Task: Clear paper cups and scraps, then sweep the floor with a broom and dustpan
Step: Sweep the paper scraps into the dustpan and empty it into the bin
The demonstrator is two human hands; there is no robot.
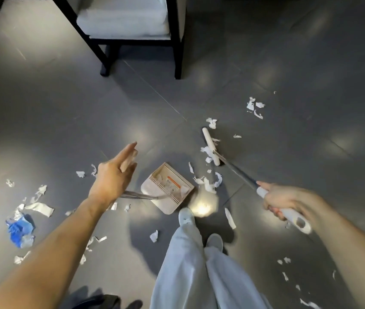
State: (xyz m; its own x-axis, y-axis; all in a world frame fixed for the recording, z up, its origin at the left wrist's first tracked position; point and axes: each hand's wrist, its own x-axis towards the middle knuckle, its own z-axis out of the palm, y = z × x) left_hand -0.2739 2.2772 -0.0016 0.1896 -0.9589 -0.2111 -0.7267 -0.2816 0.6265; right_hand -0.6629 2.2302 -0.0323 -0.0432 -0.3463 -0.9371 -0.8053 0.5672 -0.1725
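Right hand point(281, 201) is wrapped tight round the white grip of the broom point(239, 175). Its shaft slants from lower right up and away to the left, and the white broom head point(210, 146) lies flat on the grey floor point(65, 108), set crosswise to the shaft. Left hand point(114, 175) is stretched out flat, fingers straight, holding nothing. It's above the dustpan's blurred handle point(137, 195); can't tell if they touch. The dustpan point(152, 186) sits on the floor between the hands, handle running left, open side turned toward the broom head. A few white scraps point(183, 191) lie inside. More paper scraps point(210, 182) are heaped just beside its right corner, and a blue crumpled wad point(20, 230) lies far left.
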